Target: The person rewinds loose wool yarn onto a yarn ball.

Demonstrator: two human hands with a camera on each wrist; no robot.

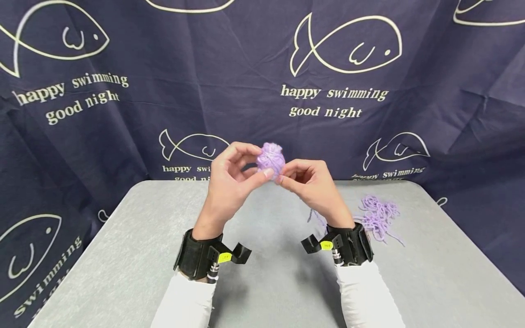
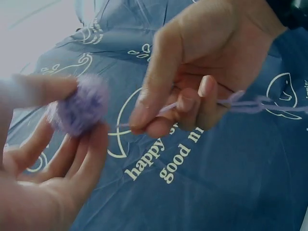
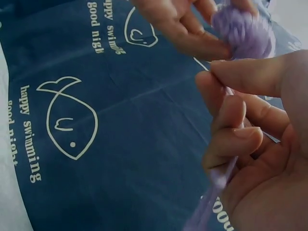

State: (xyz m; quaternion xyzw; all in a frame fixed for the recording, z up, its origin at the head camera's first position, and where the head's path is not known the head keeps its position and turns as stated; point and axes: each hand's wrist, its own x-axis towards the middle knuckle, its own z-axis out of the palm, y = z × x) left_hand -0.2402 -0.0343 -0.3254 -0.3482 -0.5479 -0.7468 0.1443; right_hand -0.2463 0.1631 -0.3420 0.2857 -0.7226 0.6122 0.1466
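Note:
A small ball of purple yarn (image 1: 270,158) is held up above the grey table (image 1: 135,255), pinched between the thumb and fingertips of my left hand (image 1: 234,175). The same ball (image 2: 79,109) shows fuzzy in the left wrist view and at the top of the right wrist view (image 3: 243,31). My right hand (image 1: 308,182) sits just right of the ball and pinches the yarn strand (image 2: 250,103) between thumb and forefinger. The strand (image 3: 216,185) runs through its curled fingers and down toward the table.
A loose heap of purple yarn (image 1: 379,216) lies on the table's right side, behind my right wrist. A dark blue cloth (image 1: 262,68) with white fish drawings and lettering hangs behind and around the table. Black wrist bands (image 1: 198,253) carry the cameras.

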